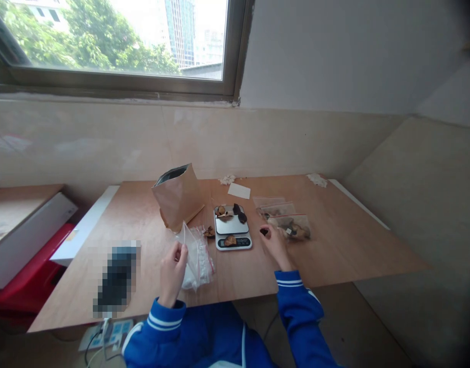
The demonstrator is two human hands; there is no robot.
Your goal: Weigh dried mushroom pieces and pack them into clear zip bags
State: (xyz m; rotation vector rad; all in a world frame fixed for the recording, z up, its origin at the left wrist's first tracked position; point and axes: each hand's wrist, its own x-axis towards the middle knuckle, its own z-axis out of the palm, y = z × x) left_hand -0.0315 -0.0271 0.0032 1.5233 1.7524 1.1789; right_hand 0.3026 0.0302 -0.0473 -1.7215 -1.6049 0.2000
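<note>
Fingers (180,253) pinched on both hands, over a plywood bench

Our left hand (172,273) has its fingers narrowed on the upper edge of a clear zip bag (194,260), which slumps on the bench (334,245) with something white in its lower part. Our right hand (275,246) pinches a dark dried piece (264,232), just beside a red-sealed zip bag (292,227) of dried pieces, with a second zip bag (275,208) behind it. Between our hands sits a digital kitchen scale (233,228) carrying several dried pieces (238,213), and one loose piece (209,232) lies just left of it. Farther left, a kraft paper pouch (177,197) with a foil lining stands tilted, its mouth open. A white card (238,190) and scraps of crumpled tissue (227,179) lie along the far edge. Near left, we see a pixelated dark object (116,273) on the bench, with a power strip (104,335) below the near edge. A white box (28,240) sits on something red (28,286) at left. Beyond the beige wall (104,143), a window (116,41) shows trees and a glass tower.
</note>
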